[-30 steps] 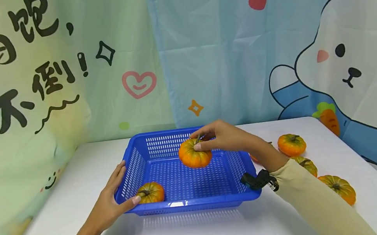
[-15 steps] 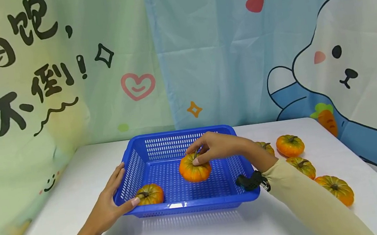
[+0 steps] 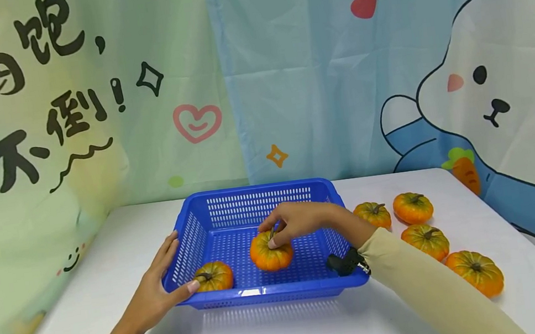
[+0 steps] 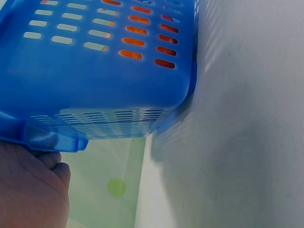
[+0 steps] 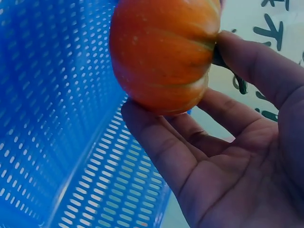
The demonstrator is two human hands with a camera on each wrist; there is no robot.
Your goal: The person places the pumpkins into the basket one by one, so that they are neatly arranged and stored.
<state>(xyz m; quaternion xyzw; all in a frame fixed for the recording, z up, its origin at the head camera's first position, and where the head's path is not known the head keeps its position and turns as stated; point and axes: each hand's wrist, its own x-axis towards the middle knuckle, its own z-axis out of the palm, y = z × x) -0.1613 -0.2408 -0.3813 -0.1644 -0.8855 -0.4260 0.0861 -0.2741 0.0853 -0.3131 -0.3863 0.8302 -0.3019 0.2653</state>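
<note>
My right hand (image 3: pixel 300 220) holds a small orange pumpkin (image 3: pixel 270 256) by its top, inside the blue plastic basket (image 3: pixel 262 289). Seen from the right wrist, thumb and fingers span the pumpkin (image 5: pixel 164 57) beside its dark stem. Whether its underside touches the basket floor cannot be told. At the basket's left side, my left hand (image 3: pixel 158 280) grips the rim, thumb over the edge and fingers along the outer wall. Just inside, near that thumb, sits a second pumpkin (image 3: pixel 217 275); its orange shows through the slots in the left wrist view.
Right of the basket, several more pumpkins rest on the white table (image 3: pixel 288 331): one close to the basket (image 3: pixel 372 215), another behind (image 3: pixel 413 207), others toward the front (image 3: pixel 476 273). A printed curtain (image 3: pixel 280 104) hangs behind the table.
My right hand has lowered the pumpkin into the basket, moving slightly left. Its forearm uncovers more of the pumpkins at the right. The left hand has stayed on the rim.
</note>
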